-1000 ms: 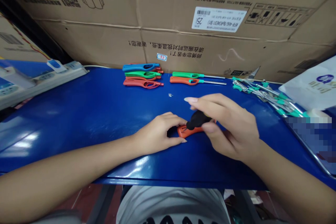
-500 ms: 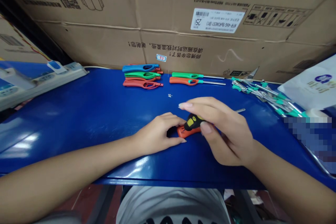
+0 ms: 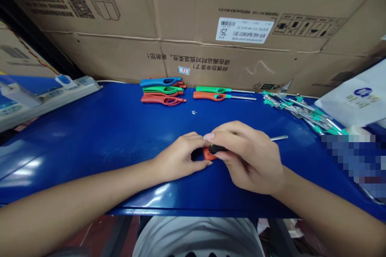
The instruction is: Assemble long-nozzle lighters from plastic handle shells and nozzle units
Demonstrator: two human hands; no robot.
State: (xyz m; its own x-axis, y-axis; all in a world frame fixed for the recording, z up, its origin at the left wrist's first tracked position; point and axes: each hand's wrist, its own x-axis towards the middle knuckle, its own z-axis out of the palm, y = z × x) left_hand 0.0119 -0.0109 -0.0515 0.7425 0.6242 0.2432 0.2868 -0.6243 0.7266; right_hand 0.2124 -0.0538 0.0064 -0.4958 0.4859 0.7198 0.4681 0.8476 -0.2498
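An orange long-reach lighter (image 3: 207,154) lies flat on the blue table in front of me, mostly hidden under my right hand. My left hand (image 3: 177,156) steadies its rear end between thumb and fingers. Wrapped in the fingers of my right hand (image 3: 253,158) is a screwdriver (image 3: 217,148) with a black and yellow handle, held low over the lighter; its tip is not visible. Beyond the right hand a silver metal tube (image 3: 279,138) pokes out, apparently the lighter's nozzle.
Red, green and blue lighter bodies (image 3: 163,89) are stacked at the back. Beside them lie a green lighter (image 3: 211,89) and an orange one (image 3: 208,96) with metal tubes. Several tubes with teal parts (image 3: 301,110) pile up at right, near a white bag (image 3: 356,96). A power strip (image 3: 81,88) sits left.
My right hand has shifted slightly left and down and closed further over the screwdriver, hiding more of its handle. The left hand stays at the lighter's end. The camera view has tilted a little.
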